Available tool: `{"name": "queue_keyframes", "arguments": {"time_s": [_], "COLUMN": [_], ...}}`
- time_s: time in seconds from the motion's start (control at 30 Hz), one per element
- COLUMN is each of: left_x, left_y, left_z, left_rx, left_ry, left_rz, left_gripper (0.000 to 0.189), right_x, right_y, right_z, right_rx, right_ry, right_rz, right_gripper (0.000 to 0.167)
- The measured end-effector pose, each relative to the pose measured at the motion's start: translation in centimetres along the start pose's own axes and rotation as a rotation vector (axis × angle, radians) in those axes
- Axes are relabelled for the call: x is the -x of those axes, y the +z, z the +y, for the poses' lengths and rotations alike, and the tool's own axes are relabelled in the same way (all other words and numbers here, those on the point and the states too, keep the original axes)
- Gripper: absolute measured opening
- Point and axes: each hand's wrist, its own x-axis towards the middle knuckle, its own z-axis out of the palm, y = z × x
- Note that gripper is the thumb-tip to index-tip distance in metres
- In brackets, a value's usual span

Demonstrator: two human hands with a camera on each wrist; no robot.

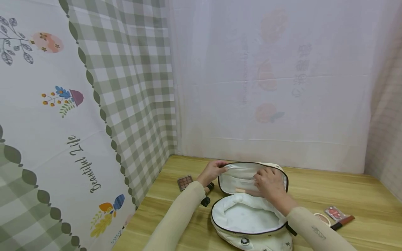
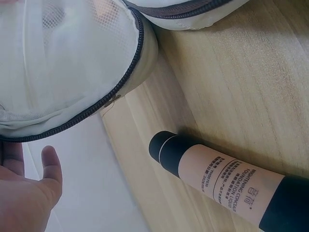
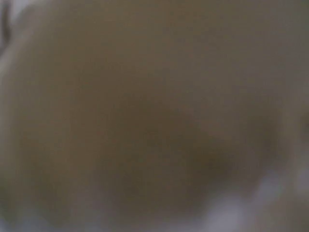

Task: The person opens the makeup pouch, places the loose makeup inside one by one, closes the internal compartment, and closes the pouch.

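A cream cosmetic bag with dark zip edging stands unzipped, its padded lid raised at the back. My left hand grips the lid's left edge; in the left wrist view its thumb shows below the zip. At the lid's inner pocket, my right hand has bent fingers by the pocket's upper edge; I cannot tell whether they pinch anything. A peach-coloured item shows low in that pocket. The right wrist view is a brown blur. Beside the bag lies a foundation tube with black ends.
Left of the bag on the wooden table are an eyeshadow palette and a small black item. To the right lie a round ring-edged item, a clear compact with red and a brown-and-black tube. Cloth hangs behind and at both sides.
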Motion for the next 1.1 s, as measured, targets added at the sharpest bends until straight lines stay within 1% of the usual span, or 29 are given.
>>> {"name": "queue_keyframes", "arguments": {"time_s": [0.23, 0.37, 0.57, 0.67, 0.9, 1.0, 1.1], "left_x": [-0.4, -0.5, -0.3, -0.4, -0.3, -0.3, -0.3], "left_y": [0.0, 0.0, 0.1, 0.1, 0.0, 0.0, 0.0], "left_z": [-0.3, -0.4, -0.5, -0.6, -0.6, -0.6, -0.6], "left_rx": [0.003, 0.006, 0.002, 0.000, 0.000, -0.004, -0.009], "left_ry": [0.000, 0.015, 0.018, 0.021, 0.019, 0.015, 0.009], "left_rz": [0.003, -0.003, -0.001, 0.003, 0.007, 0.010, 0.015], "left_gripper": [0.020, 0.021, 0.022, 0.021, 0.020, 0.021, 0.021], "right_x": [0.6, 0.7, 0.9, 1.3, 2.5, 3.2, 4.2], "right_y": [-0.3, -0.4, -0.8, -1.3, -2.8, -3.6, -4.4], "right_z": [-0.3, -0.5, -0.7, -0.6, 0.9, 1.9, 3.2], "right_rx": [0.008, 0.010, 0.008, -0.007, -0.039, -0.052, -0.052], "right_ry": [-0.012, -0.017, 0.003, 0.006, 0.024, 0.026, 0.051], "right_rz": [-0.026, -0.020, -0.064, -0.060, 0.016, 0.028, 0.025], "right_gripper": [0.025, 0.026, 0.028, 0.028, 0.030, 0.028, 0.026]}}
